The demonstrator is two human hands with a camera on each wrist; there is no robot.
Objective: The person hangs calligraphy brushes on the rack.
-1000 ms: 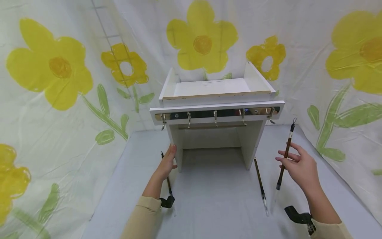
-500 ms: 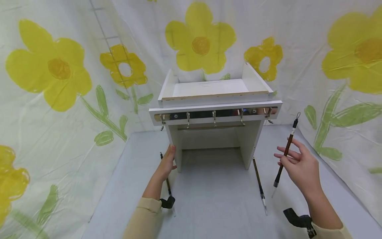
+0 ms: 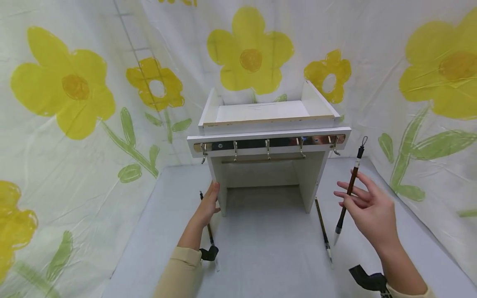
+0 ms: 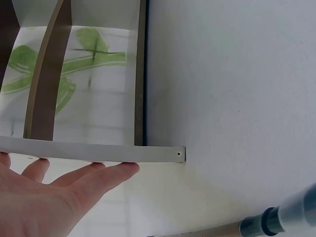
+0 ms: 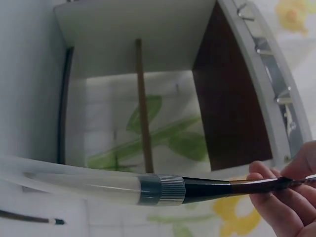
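A white shelf unit (image 3: 310, 178) stands on the table, with a shiny rail (image 3: 253, 143) of several metal hooks across its front. My left hand (image 3: 205, 207) rests against the outside of the unit's left panel; the left wrist view has its fingers extended along that panel (image 4: 94, 152). To the unit's right, my right hand (image 3: 374, 213) pinches a calligraphy brush (image 3: 341, 217) by its brown handle. That brush is tilted, loop end up and clear-capped tip down, in the air below the right end of the hook rail.
A second calligraphy brush (image 3: 322, 223) lies on the table right of the unit. Another brush (image 3: 210, 232) lies on the left, partly behind my left wrist. A flower-printed white sheet (image 3: 179, 25) hangs behind and along both sides of the grey-white table (image 3: 268, 252).
My right hand has raised the calligraphy brush a little and moved it slightly left, closer to the unit. My left hand has stayed at the left panel.
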